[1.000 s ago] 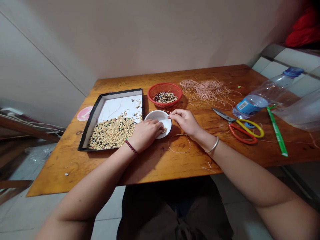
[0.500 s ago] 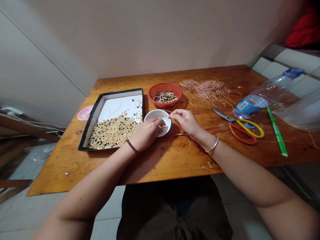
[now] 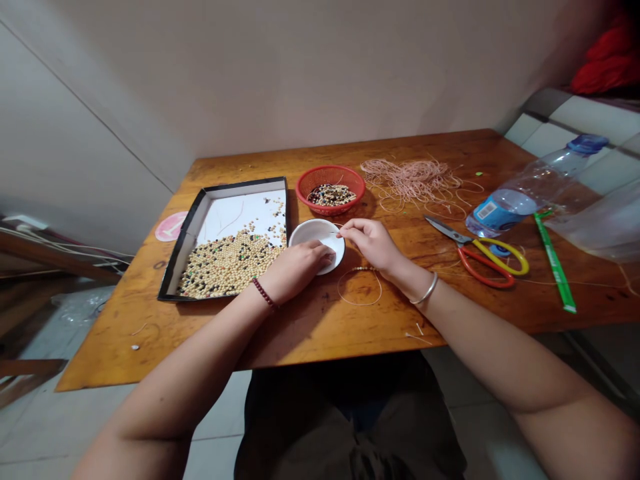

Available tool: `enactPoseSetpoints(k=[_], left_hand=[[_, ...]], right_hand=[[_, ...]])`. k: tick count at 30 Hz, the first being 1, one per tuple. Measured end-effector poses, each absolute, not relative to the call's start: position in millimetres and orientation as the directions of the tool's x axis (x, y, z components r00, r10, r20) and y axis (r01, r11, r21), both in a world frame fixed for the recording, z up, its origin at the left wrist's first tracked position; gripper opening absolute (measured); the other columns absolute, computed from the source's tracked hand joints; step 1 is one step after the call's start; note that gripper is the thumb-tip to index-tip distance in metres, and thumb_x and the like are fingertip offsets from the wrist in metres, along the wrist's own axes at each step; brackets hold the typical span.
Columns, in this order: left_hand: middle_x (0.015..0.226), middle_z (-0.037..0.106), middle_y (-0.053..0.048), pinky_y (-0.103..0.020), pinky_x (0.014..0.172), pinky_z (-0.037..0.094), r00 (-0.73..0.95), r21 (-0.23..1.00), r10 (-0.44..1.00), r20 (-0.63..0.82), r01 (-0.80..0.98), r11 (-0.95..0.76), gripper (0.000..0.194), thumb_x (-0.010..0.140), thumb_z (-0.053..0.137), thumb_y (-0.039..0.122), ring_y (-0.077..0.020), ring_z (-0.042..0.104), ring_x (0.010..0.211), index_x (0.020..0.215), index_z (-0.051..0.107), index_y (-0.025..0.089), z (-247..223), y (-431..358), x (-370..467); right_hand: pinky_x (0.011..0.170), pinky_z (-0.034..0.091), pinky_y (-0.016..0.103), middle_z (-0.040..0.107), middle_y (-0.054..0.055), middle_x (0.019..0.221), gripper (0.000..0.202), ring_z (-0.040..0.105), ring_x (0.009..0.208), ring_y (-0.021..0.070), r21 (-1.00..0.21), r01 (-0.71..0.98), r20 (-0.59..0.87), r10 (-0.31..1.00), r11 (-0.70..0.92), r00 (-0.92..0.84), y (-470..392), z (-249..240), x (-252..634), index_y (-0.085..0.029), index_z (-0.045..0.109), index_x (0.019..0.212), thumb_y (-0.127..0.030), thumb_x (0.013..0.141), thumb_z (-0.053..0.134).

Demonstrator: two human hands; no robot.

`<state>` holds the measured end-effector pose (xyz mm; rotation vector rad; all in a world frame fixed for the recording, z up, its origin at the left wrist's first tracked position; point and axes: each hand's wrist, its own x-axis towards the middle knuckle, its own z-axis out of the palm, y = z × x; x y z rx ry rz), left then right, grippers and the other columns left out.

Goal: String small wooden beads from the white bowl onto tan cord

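Note:
My left hand [image 3: 303, 261] reaches over the near rim of a small white bowl [image 3: 314, 229], its fingers bent together and dipping inside. What the fingertips hold, if anything, is hidden. Over the bowl's right rim, my right hand [image 3: 369, 239] pinches the end of a thin string between thumb and fingers. The string [image 3: 360, 305] hangs down in a loop on the table, with several small beads [image 3: 364, 269] threaded on it below my right hand. Left of the bowl, a black-edged shallow box [image 3: 194, 207] holds a mass of tan and dark beads [image 3: 225, 263].
Behind the bowl stands a red basket [image 3: 330, 175] of mixed beads. A tangle of pink string [image 3: 410, 180] lies right of it. Scissors [image 3: 493, 259], a plastic bottle [image 3: 505, 207] and a green wrapper [image 3: 555, 267] lie at the right of the wooden table [image 3: 200, 347].
My left fingers have curled slightly and shifted within the bowl. The right hand stays nearly still with the string; the view has moved very slightly.

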<state>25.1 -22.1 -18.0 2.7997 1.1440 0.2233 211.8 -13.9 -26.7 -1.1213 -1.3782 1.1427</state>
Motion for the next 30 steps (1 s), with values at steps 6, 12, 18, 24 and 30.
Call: enactPoseSetpoints(k=[6,12,18,24,30], left_hand=[[0.098,0.065,-0.007,-0.029,0.07,0.046,0.713,0.153,0.697,0.081,0.682,-0.715,0.025,0.097,0.045,0.029,-0.0178,0.062,0.079,0.103,0.065,0.015,-17.4,-21.7,23.9],[0.101,0.064,-0.008,-0.029,0.072,0.047,0.747,0.14,0.664,0.046,0.653,-0.744,0.024,0.097,0.045,0.026,-0.0176,0.062,0.08,0.107,0.064,0.016,-15.1,-23.6,23.4],[0.099,0.065,-0.009,-0.028,0.072,0.047,0.716,0.138,0.694,0.07,0.682,-0.718,0.023,0.095,0.045,0.021,-0.017,0.063,0.08,0.098,0.068,0.016,-15.7,-22.4,23.5],[0.091,0.066,-0.009,-0.029,0.07,0.047,0.681,0.144,0.724,0.111,0.71,-0.689,0.027,0.096,0.045,0.027,-0.0186,0.063,0.079,0.098,0.069,0.015,-16.8,-21.8,25.6],[0.088,0.063,-0.008,-0.028,0.066,0.046,0.666,0.095,0.735,0.126,0.73,-0.677,0.026,0.097,0.044,0.027,-0.0179,0.062,0.075,0.095,0.066,0.014,-16.0,-23.1,27.6]], right_hand=[[0.059,0.035,0.026,0.045,-0.004,0.052,0.018,0.043,0.058,0.0106,-0.989,0.066,0.127,0.988,0.133,-0.091,-13.6,-28.9,211.1,-0.015,0.064,0.066,-0.031,0.071,0.06],[0.062,0.037,0.026,0.053,-0.002,0.058,0.018,0.046,0.06,0.0109,-0.986,0.089,0.133,0.987,0.141,-0.088,-12.4,-29.3,210.8,-0.015,0.065,0.067,-0.032,0.071,0.06],[0.061,0.037,0.026,0.054,-0.002,0.059,0.018,0.046,0.06,0.011,-0.985,0.094,0.138,0.986,0.147,-0.093,-13.6,-29.2,210.4,-0.015,0.065,0.067,-0.031,0.071,0.06],[0.059,0.036,0.025,0.051,-0.002,0.056,0.018,0.045,0.059,0.011,-0.986,0.091,0.131,0.987,0.14,-0.096,-14.8,-27.5,209.8,-0.015,0.065,0.067,-0.032,0.071,0.06],[0.058,0.035,0.025,0.05,-0.003,0.055,0.018,0.044,0.057,0.0106,-0.988,0.077,0.126,0.987,0.134,-0.095,-15.5,-26.0,209.2,-0.015,0.064,0.066,-0.032,0.071,0.06]])
